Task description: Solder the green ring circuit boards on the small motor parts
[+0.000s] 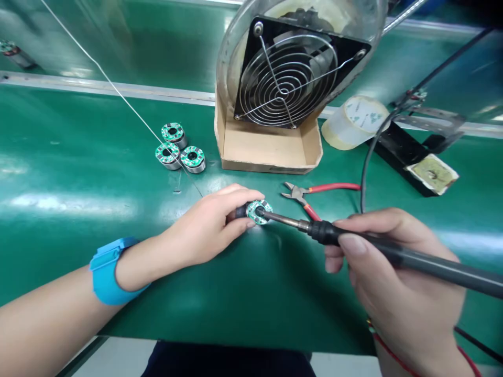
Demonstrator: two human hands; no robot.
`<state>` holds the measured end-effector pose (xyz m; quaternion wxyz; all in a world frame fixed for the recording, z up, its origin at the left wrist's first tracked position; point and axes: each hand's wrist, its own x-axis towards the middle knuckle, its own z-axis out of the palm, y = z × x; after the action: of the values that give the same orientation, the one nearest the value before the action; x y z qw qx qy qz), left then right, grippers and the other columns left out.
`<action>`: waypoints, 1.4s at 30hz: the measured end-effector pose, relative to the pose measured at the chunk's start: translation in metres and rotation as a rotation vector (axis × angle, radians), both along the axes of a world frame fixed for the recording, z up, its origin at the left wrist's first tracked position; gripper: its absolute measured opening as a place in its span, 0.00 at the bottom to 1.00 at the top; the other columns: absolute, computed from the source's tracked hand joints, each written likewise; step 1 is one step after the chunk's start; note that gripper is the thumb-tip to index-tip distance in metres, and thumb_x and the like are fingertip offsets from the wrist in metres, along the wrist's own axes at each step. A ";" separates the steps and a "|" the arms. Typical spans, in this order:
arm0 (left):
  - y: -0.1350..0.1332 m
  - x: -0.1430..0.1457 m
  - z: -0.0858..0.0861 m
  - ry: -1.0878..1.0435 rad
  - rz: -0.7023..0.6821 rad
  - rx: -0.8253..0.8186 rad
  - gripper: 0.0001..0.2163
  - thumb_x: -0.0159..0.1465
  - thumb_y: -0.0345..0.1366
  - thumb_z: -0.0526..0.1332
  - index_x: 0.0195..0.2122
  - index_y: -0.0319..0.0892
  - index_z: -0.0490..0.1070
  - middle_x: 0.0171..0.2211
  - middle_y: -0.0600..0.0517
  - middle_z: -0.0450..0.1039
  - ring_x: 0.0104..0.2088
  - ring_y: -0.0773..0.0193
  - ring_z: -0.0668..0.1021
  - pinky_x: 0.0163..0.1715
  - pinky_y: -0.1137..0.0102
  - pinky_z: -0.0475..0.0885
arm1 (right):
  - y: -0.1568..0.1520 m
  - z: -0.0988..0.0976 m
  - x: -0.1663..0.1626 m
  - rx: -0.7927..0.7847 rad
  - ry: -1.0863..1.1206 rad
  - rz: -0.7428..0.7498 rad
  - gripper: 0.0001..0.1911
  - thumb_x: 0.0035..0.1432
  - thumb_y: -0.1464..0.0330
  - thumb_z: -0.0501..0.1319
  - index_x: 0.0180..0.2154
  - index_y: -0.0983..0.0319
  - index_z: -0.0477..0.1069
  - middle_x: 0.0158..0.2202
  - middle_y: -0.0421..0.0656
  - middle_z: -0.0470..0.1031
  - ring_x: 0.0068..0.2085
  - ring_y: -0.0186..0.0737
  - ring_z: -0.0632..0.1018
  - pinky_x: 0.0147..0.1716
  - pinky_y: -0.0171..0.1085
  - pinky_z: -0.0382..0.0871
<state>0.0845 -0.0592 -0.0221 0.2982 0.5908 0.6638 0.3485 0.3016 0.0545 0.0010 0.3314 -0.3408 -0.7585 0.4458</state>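
Between the thumb and fingers of my left hand (pixel 214 222) is a small motor part with a round green circuit board (pixel 267 206), its board facing up toward me. My right hand (pixel 404 267) grips a black soldering iron (pixel 373 246) like a pen. The iron's metal tip reaches the board near its dark centre hole; whether it touches cannot be made out. Three similar parts with green ring boards (pixel 192 156) stand grouped beyond my left hand. Red-handled cutters (pixel 296 192) lie with jaws apart behind the iron. A thin strand of wire (pixel 129 104) slants down toward my left hand.
A fan with a wire guard (pixel 283 89) rises from a cardboard box (pixel 263 149) at the back. Right of it stand a roll of clear tape (pixel 353 123) and a black holder with a yellowish sponge (pixel 432 174). A black cable (pixel 367 162) hangs down near the cutters.
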 end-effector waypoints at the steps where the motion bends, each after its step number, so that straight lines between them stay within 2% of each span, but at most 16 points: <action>1: 0.000 0.000 0.000 0.000 -0.003 -0.003 0.17 0.67 0.24 0.60 0.56 0.41 0.72 0.39 0.53 0.72 0.38 0.66 0.75 0.43 0.70 0.71 | 0.000 0.000 -0.001 0.003 -0.009 0.015 0.06 0.61 0.62 0.69 0.35 0.56 0.77 0.20 0.36 0.76 0.17 0.33 0.75 0.14 0.29 0.68; 7: -0.001 -0.001 -0.001 0.011 -0.014 0.028 0.16 0.68 0.26 0.59 0.57 0.41 0.72 0.40 0.54 0.72 0.36 0.68 0.74 0.43 0.71 0.71 | 0.001 -0.002 -0.002 -0.018 -0.012 0.060 0.06 0.63 0.60 0.67 0.37 0.55 0.76 0.20 0.34 0.76 0.17 0.32 0.75 0.15 0.29 0.69; 15: -0.001 -0.002 0.002 0.010 -0.006 0.013 0.16 0.68 0.26 0.59 0.56 0.42 0.73 0.42 0.54 0.74 0.32 0.70 0.72 0.39 0.73 0.71 | -0.001 -0.002 0.000 -0.068 0.020 0.039 0.06 0.63 0.60 0.67 0.37 0.54 0.76 0.20 0.33 0.76 0.17 0.31 0.75 0.16 0.27 0.69; 21: -0.001 -0.002 0.004 0.030 -0.004 0.006 0.16 0.68 0.27 0.59 0.56 0.42 0.73 0.42 0.53 0.74 0.32 0.70 0.72 0.41 0.73 0.72 | 0.000 -0.002 -0.001 -0.054 0.014 0.081 0.04 0.63 0.62 0.67 0.37 0.55 0.75 0.20 0.33 0.76 0.18 0.30 0.75 0.16 0.26 0.69; 27: 0.000 -0.003 0.004 0.029 -0.013 -0.004 0.16 0.69 0.28 0.59 0.57 0.42 0.72 0.45 0.52 0.75 0.32 0.69 0.73 0.41 0.72 0.72 | -0.001 0.000 0.001 -0.028 0.006 0.092 0.03 0.63 0.64 0.67 0.37 0.55 0.76 0.21 0.34 0.75 0.17 0.31 0.74 0.15 0.29 0.68; 30: 0.000 -0.003 0.004 0.037 -0.007 -0.006 0.16 0.69 0.28 0.59 0.56 0.42 0.73 0.45 0.52 0.75 0.31 0.69 0.72 0.41 0.72 0.72 | 0.000 0.000 0.005 0.001 0.013 0.049 0.04 0.63 0.63 0.67 0.37 0.56 0.76 0.22 0.35 0.75 0.18 0.33 0.74 0.14 0.32 0.67; 32: 0.000 -0.003 0.004 0.039 -0.008 -0.012 0.15 0.69 0.28 0.59 0.56 0.42 0.73 0.45 0.52 0.76 0.31 0.70 0.72 0.40 0.72 0.72 | 0.010 -0.001 0.007 0.094 0.027 -0.038 0.05 0.62 0.62 0.67 0.38 0.56 0.76 0.22 0.36 0.74 0.19 0.35 0.74 0.15 0.35 0.67; 33: 0.000 -0.003 0.004 0.039 -0.009 -0.015 0.15 0.69 0.28 0.59 0.56 0.42 0.73 0.46 0.52 0.76 0.30 0.70 0.72 0.40 0.72 0.72 | 0.017 -0.002 0.007 0.197 0.017 -0.105 0.05 0.62 0.62 0.67 0.38 0.56 0.76 0.24 0.37 0.75 0.21 0.37 0.76 0.18 0.37 0.69; 35: 0.000 -0.003 0.004 0.037 -0.015 -0.021 0.15 0.69 0.29 0.59 0.56 0.42 0.73 0.46 0.52 0.76 0.30 0.70 0.71 0.39 0.72 0.72 | 0.039 -0.005 0.007 0.545 -0.064 -0.206 0.07 0.62 0.63 0.66 0.41 0.57 0.77 0.30 0.43 0.78 0.31 0.44 0.80 0.30 0.43 0.76; 37: -0.001 -0.004 0.004 0.035 -0.018 -0.029 0.15 0.69 0.29 0.58 0.56 0.43 0.73 0.45 0.52 0.76 0.29 0.70 0.72 0.38 0.72 0.72 | 0.064 -0.007 0.006 0.874 -0.216 -0.177 0.13 0.63 0.64 0.64 0.48 0.60 0.77 0.40 0.51 0.79 0.43 0.53 0.80 0.43 0.52 0.75; 39: -0.001 -0.003 0.003 0.034 -0.015 -0.046 0.16 0.69 0.30 0.58 0.57 0.44 0.72 0.44 0.52 0.75 0.29 0.69 0.72 0.38 0.71 0.73 | 0.085 -0.010 0.007 0.908 -0.356 -0.041 0.19 0.65 0.64 0.62 0.55 0.63 0.74 0.44 0.55 0.80 0.46 0.55 0.80 0.45 0.52 0.74; 42: -0.001 -0.001 0.001 0.073 -0.015 -0.083 0.23 0.68 0.31 0.60 0.64 0.44 0.63 0.49 0.50 0.75 0.32 0.67 0.75 0.40 0.68 0.74 | 0.098 -0.018 0.014 0.684 -0.454 0.089 0.21 0.70 0.64 0.57 0.62 0.57 0.67 0.44 0.49 0.82 0.43 0.49 0.82 0.43 0.47 0.76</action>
<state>0.0839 -0.0606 -0.0209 0.3009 0.5952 0.6836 0.2965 0.3153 0.1522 -0.0173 0.2302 -0.2676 -0.9307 0.0954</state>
